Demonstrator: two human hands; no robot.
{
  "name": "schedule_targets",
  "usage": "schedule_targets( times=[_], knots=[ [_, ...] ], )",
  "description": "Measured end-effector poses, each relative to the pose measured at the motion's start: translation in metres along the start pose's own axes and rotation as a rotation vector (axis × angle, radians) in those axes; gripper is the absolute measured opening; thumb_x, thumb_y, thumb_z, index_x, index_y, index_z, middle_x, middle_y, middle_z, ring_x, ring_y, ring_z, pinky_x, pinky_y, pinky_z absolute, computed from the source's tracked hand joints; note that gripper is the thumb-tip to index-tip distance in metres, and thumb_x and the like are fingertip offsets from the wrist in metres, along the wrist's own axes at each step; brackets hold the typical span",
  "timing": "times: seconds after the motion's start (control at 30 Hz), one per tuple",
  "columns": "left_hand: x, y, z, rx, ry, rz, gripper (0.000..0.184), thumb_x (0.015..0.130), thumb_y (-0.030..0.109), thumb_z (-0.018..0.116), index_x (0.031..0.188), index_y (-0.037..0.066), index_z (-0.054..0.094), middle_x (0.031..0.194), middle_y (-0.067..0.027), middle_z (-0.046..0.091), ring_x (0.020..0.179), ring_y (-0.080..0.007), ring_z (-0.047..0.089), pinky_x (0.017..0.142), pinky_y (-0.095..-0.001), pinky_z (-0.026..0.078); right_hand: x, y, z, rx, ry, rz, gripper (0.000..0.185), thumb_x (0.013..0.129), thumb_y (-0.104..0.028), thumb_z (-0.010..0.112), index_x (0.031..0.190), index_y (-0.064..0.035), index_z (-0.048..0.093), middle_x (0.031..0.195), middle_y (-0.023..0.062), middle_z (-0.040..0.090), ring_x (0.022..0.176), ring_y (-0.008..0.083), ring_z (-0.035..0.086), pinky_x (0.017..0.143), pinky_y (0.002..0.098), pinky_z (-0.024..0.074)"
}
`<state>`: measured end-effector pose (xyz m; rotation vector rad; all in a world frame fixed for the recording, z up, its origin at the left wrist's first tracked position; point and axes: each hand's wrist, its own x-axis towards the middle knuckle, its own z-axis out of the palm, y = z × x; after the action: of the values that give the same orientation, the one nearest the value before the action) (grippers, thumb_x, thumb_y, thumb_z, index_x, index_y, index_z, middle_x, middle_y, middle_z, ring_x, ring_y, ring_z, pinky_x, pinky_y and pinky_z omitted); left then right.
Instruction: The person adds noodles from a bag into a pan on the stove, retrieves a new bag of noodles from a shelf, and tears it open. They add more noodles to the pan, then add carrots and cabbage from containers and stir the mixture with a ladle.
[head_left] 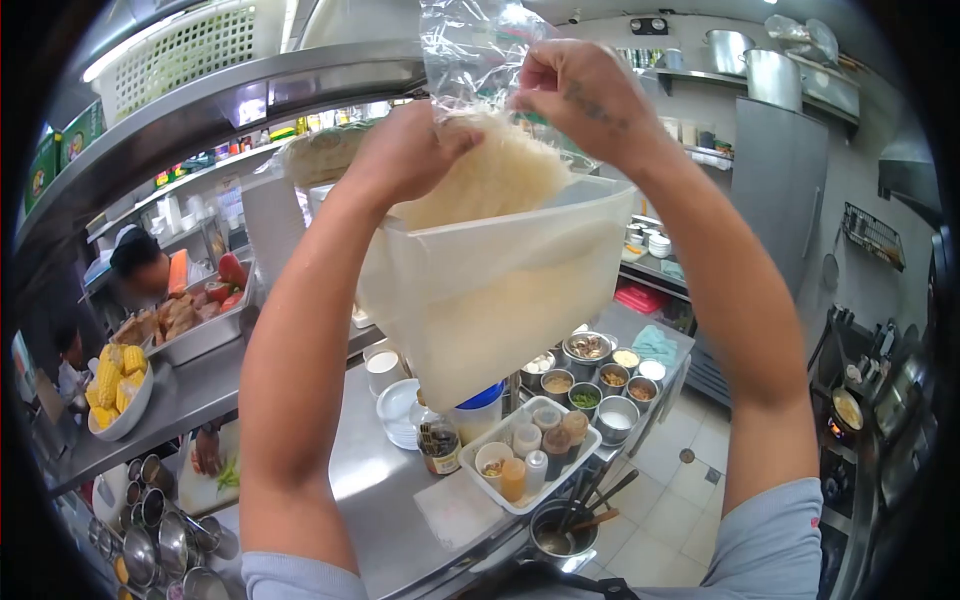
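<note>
Apparently both hands work at the same crumpled clear plastic bag, in the upper middle of the frame. The left hand is closed at the side of the bag, with its fingertips close to the pale, flaky dry food which bulges below; the right hand pinches the plastic a little higher, to the right. The hands are apart from each other, and I judge that this spread grip lets one side of the load be steadied while the other side is controlled. The bag is above the deep, whitish, translucent plastic bin, probably so that any loose pieces would fall inside its walls. Through the front wall a pale mass shows faintly; what supports the bin, I cannot tell. Lower in the frame, on the shiny grey steel desk, a white rectangular plastic tray keeps small squeeze bottles upright and close together, perhaps so that they do not tip over. To its upper right, round steel pots with different ingredients stand uncovered side by side, which seems convenient for quick taking.
</note>
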<state>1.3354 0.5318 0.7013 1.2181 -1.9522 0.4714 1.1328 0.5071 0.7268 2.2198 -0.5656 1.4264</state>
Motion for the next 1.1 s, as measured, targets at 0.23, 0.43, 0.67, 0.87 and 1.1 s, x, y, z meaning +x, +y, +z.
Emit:
schedule_targets(
  times=[0.23, 0.43, 0.67, 0.87, 1.1],
  knots=[
    [0.004, -0.021, 0.007, -0.166, 0.153, -0.004, 0.028, 0.086, 0.027, 0.064, 0.099, 0.002, 0.065, 0.086, -0.0159, 0.067, 0.078, -0.0301, 0.062, 0.071, -0.0370, 0.047, -0.078, 0.012, -0.005, -0.161, 0.166, 0.210, 0.049, 0.067, -0.033, 0.080, 0.107, -0.0091, 0.064, 0.098, 0.0085, 0.059, 0.099, 0.0288, 0.055, 0.081, 0.0414, 0.0459],
    [0.006, 0.017, -0.012, -0.294, 0.050, 0.009, 0.022, 0.087, 0.019, 0.063, 0.094, -0.002, 0.064, 0.071, -0.0036, 0.061, 0.066, -0.0114, 0.049, 0.063, -0.0307, 0.043, -0.050, 0.017, 0.006, 0.313, -0.158, 0.246, 0.036, 0.066, -0.023, 0.081, 0.085, 0.0034, 0.066, 0.061, 0.0110, 0.058, 0.055, 0.0207, 0.052, 0.058, 0.0340, 0.0445],
    [-0.003, 0.035, -0.013, -0.221, 0.172, 0.077, 0.027, 0.088, 0.028, 0.065, 0.090, 0.001, 0.063, 0.066, 0.0002, 0.056, 0.056, -0.0067, 0.050, 0.048, -0.0243, 0.042, -0.031, 0.013, 0.012, 0.152, -0.099, 0.129, 0.024, 0.068, -0.011, 0.075, 0.068, 0.0040, 0.057, 0.055, 0.0100, 0.051, 0.053, 0.0166, 0.049, 0.053, 0.0332, 0.0413],
    [-0.004, 0.038, -0.003, -0.269, 0.145, 0.205, 0.011, 0.079, 0.005, 0.060, 0.082, -0.006, 0.062, 0.063, -0.0126, 0.058, 0.060, -0.0130, 0.045, 0.060, -0.0316, 0.043, -0.028, 0.007, 0.023, 0.138, -0.431, 0.124, 0.025, 0.065, -0.012, 0.077, 0.079, 0.0033, 0.062, 0.072, 0.0124, 0.064, 0.064, 0.0203, 0.057, 0.061, 0.0336, 0.0462],
    [-0.005, 0.024, -0.003, -0.360, -0.019, -0.021, 0.018, 0.082, 0.016, 0.066, 0.088, -0.001, 0.066, 0.067, -0.0008, 0.057, 0.055, -0.0080, 0.052, 0.044, -0.0248, 0.046, 0.000, 0.020, 0.036, 0.055, -0.659, 0.144, 0.030, 0.062, -0.019, 0.079, 0.084, -0.0007, 0.070, 0.082, 0.0130, 0.068, 0.072, 0.0236, 0.065, 0.067, 0.0333, 0.0528]
  ],
)
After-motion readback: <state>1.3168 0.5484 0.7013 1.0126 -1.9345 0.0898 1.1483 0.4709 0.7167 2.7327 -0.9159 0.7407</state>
